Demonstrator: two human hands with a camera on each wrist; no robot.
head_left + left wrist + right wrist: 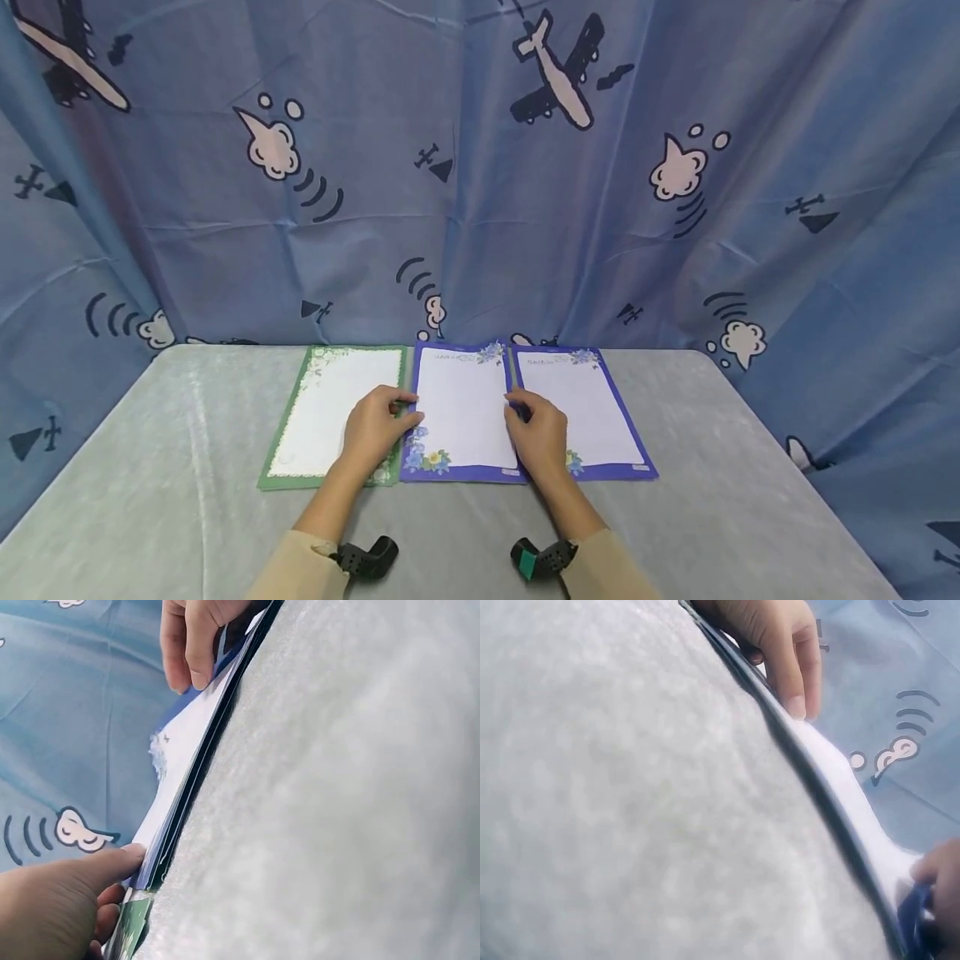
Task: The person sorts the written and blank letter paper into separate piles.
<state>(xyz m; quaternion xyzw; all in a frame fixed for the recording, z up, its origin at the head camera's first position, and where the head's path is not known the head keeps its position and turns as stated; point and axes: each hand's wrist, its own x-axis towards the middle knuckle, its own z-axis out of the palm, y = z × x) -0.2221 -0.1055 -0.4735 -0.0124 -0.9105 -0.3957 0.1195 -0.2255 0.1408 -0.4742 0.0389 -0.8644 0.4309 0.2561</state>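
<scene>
Three decorated paper sheets lie side by side on the table. The left one is a green-bordered sheet [330,417]; the middle blue-bordered sheet [465,408] and the right blue-bordered sheet [600,425] carry printed flowers. My left hand [377,427] reaches over the green-bordered sheet and pinches the middle sheet's left edge, its thumb on top. On the opposite edge, my right hand [542,432] grips the middle sheet with thumb and fingers, lying partly over the right sheet. The left wrist view shows layered edges under the middle sheet [180,754]. The right fingertips are partly hidden.
A grey cloth-covered table [750,500] extends on both sides and in front of the sheets. Behind it hangs a blue curtain [480,183] printed with planes and clouds, meeting the table's back edge. Black bands with housings [367,558] sit at both wrists.
</scene>
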